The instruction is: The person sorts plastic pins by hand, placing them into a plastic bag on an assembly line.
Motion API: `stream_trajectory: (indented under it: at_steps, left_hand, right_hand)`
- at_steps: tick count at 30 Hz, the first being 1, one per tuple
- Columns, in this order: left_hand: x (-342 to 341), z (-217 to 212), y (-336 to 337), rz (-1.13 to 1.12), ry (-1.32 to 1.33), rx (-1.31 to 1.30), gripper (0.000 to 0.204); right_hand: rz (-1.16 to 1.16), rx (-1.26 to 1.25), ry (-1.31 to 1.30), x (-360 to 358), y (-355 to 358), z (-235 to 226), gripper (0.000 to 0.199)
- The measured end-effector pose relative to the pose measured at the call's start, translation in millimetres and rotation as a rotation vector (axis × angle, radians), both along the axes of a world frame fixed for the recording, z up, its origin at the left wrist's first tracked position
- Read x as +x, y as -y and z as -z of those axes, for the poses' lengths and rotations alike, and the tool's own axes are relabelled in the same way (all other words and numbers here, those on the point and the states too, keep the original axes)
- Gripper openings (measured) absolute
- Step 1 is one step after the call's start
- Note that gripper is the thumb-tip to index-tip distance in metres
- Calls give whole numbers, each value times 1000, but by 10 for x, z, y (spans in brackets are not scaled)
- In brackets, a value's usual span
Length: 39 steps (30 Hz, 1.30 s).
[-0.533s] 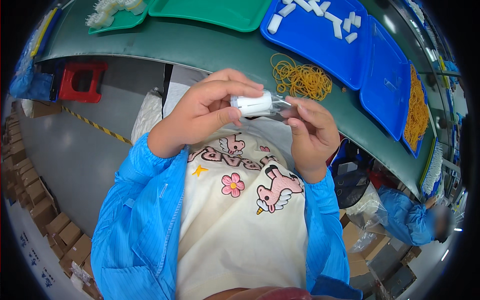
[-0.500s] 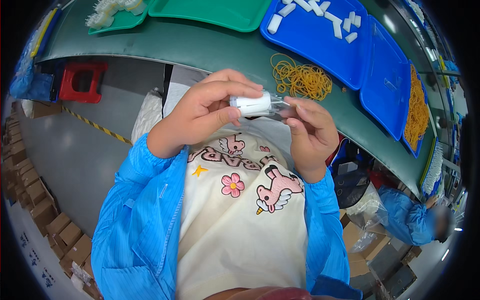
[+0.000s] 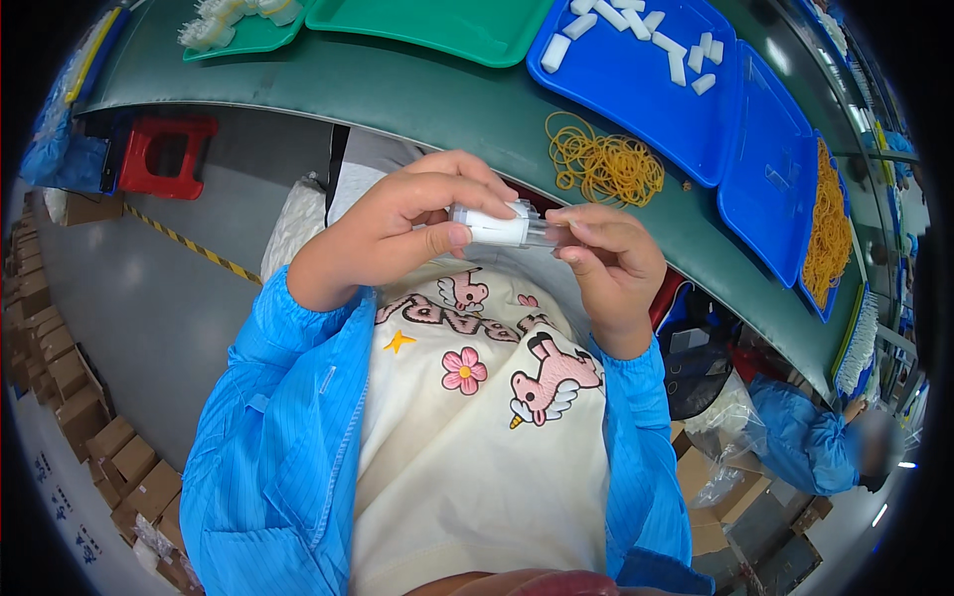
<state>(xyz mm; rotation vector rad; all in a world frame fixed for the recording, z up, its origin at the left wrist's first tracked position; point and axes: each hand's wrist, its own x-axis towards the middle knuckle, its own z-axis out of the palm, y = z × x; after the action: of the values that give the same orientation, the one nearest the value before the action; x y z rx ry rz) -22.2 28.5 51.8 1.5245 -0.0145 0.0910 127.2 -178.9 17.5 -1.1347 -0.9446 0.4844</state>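
My left hand (image 3: 393,223) is closed round a white cylindrical piece (image 3: 497,229) with clear plastic about it, fingers over the top and thumb below. From its right end sticks out a clear, tube-like plastic part (image 3: 540,235). The thumb and fingers of my right hand (image 3: 618,260) pinch the end of that clear part. Both hands are in front of my chest, by the table's near edge. The fingers hide part of the piece, and its exact kind cannot be made out. Beyond my right hand lies a pile of yellow-brown rubber bands (image 3: 608,169).
White blocks lie in a blue tray (image 3: 626,99); another blue tray (image 3: 760,214) stands beside it. More rubber bands (image 3: 827,228) fill a tray at far right. A green tray (image 3: 427,35) and bundled white pieces (image 3: 214,30) are at far left. A red stool (image 3: 167,157) stands on the floor.
The white piece has tilted slightly and shifted a little down and left in my hands. The clear part at its right end shows straighter, with my right fingers closer round its end.
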Motion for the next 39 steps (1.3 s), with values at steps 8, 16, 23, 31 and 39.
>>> stream_trajectory:
  at_steps: [8, 16, 23, 31, 39]
  left_hand:
    - [22, 119, 53, -70, 39, -51, 28]
    - [45, 232, 110, -116, 73, -143, 31]
    - [44, 217, 92, -111, 42, -162, 30]
    - [39, 259, 102, -127, 192, -242, 35]
    - [14, 205, 78, -101, 227, -265, 36]
  right_hand:
    - [37, -23, 66, 26, -1, 30, 20]
    - [-67, 0, -197, 56, 7, 138, 25]
    - [-11, -22, -323, -34, -42, 67, 29]
    - [64, 3, 310, -103, -29, -213, 29]
    - [76, 88, 546, -91, -38, -271, 34]
